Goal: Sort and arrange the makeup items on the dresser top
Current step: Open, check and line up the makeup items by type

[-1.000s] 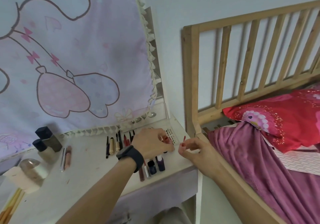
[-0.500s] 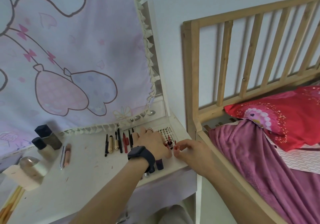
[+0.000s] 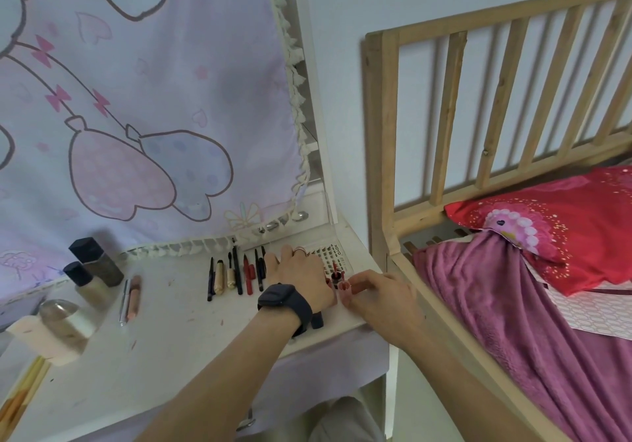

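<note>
In the head view, a white lash box (image 3: 337,253) is seen at the back right of the dresser top (image 3: 178,332). Just in front of the lash box, a small red tube (image 3: 344,287) is pinched between the thumb and curled fingertips of the right hand (image 3: 381,292). The tube sits at the very tip of that grip, on its left side (whether it touches the surface cannot be told). The left hand (image 3: 301,275) is laid palm down just left of the tube, its fingers reaching onto the lash box. Whatever lies beneath it is hidden, so its grip cannot be told. A dark-capped red bottle (image 3: 335,274) is seen between the two hands, at the lash box's front edge. A row of pencils (image 3: 236,274) is laid out left of the lash box, and dark-capped bottles (image 3: 92,263) stand much farther left.
</note>
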The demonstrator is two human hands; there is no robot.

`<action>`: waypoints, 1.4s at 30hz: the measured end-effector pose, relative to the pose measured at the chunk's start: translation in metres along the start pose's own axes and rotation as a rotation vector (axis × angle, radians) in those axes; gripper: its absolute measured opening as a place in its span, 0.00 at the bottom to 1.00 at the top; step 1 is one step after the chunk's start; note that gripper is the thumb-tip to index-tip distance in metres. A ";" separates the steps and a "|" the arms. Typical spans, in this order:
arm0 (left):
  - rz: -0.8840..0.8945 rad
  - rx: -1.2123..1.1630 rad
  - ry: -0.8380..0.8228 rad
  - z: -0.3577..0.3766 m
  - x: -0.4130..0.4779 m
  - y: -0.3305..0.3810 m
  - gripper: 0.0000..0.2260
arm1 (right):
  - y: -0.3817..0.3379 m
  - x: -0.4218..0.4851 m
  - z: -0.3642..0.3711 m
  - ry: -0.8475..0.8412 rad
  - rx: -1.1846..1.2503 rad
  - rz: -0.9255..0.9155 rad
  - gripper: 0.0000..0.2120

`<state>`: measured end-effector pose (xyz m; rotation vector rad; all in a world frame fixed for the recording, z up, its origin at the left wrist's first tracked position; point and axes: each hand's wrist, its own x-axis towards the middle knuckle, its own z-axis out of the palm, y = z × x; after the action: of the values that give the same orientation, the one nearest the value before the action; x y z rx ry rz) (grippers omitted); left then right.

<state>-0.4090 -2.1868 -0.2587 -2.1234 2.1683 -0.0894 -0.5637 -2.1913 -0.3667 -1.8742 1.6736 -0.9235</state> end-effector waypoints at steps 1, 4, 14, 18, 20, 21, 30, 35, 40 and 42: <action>0.003 0.000 0.004 0.000 0.000 0.000 0.09 | 0.000 0.000 0.000 -0.001 -0.009 -0.002 0.11; 0.009 -0.002 0.010 -0.002 -0.001 0.001 0.08 | -0.002 0.000 0.000 -0.006 -0.030 -0.005 0.13; 0.023 0.008 0.005 -0.003 -0.001 -0.002 0.11 | -0.006 -0.001 0.003 0.022 -0.076 -0.012 0.17; 0.018 0.012 0.005 -0.004 0.000 -0.004 0.10 | -0.008 -0.002 0.003 0.019 -0.079 -0.012 0.19; 0.014 0.011 -0.009 -0.004 0.000 -0.003 0.10 | -0.009 -0.003 0.002 0.012 -0.082 -0.010 0.20; 0.015 0.010 -0.013 -0.004 0.000 -0.003 0.10 | -0.009 -0.003 0.002 0.010 -0.083 -0.008 0.20; 0.041 -0.138 0.037 -0.023 -0.007 -0.027 0.13 | -0.012 -0.012 -0.012 -0.040 0.014 0.036 0.15; -0.022 -0.411 0.096 -0.036 -0.013 -0.057 0.11 | -0.024 -0.025 -0.026 0.003 0.115 0.022 0.14; -0.077 -0.522 0.194 -0.038 -0.028 -0.099 0.08 | -0.060 -0.046 -0.035 0.158 0.207 -0.093 0.15; -0.112 -0.587 0.235 -0.030 -0.039 -0.120 0.08 | -0.081 -0.055 -0.032 0.220 0.216 -0.181 0.16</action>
<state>-0.2923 -2.1520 -0.2138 -2.6563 2.4302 0.3502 -0.5349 -2.1218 -0.2963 -1.8524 1.4694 -1.3704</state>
